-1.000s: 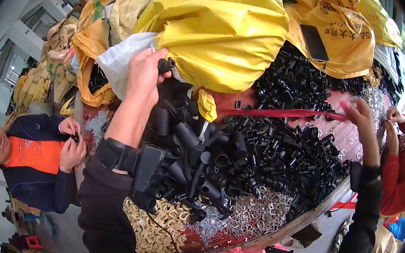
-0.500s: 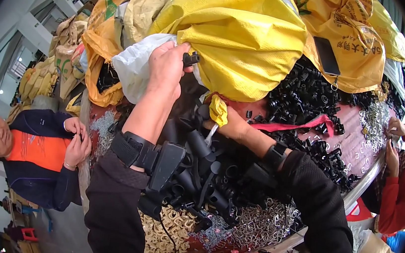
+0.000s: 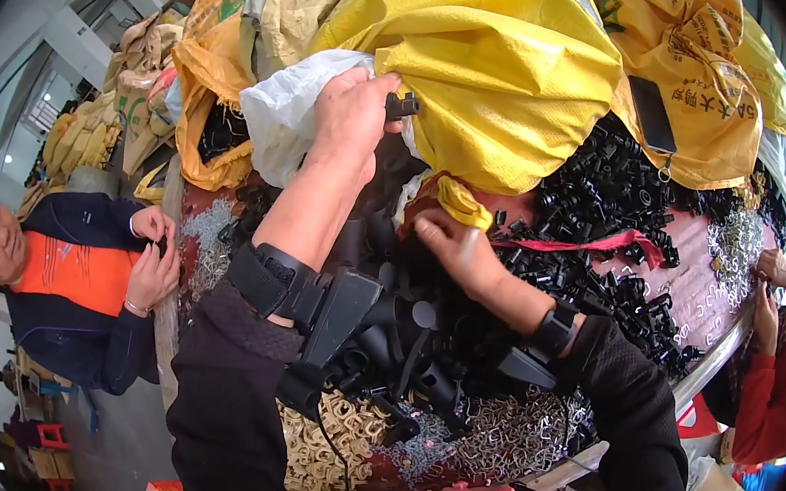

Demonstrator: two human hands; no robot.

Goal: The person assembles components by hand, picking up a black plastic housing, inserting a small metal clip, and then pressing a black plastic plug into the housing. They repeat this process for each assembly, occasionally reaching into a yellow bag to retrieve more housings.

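Now our left hand is raised against the big yellow sack, its fingers curled shut around a small black plastic part that pokes out just past the fingertips. A second ago that hand sat lower and nearer the middle of the heap, pinching the same sort of piece; since then we have carried it up and to the right, so the part now sits touching the sack's cloth, with a white plastic bag just behind the knuckles.

Farther right, our right hand has made the larger move. A second ago it was stretched far out to the right, near the red strap; half a second ago it was already swinging inward, and now it lies palm down below the sack's knotted yellow corner. Its fingers are bent and pushed into the pile of black parts, their tips buried, so we cannot tell whether they have closed on anything.

We judge from this that one piece is in hand and held up, while the other hand has come back to the heap to feel for another.

Below both wrists lie bright metal clips, and beyond the left hand a person in an orange and dark jacket works with both hands together. At the far right a red sleeve leans on the table edge.
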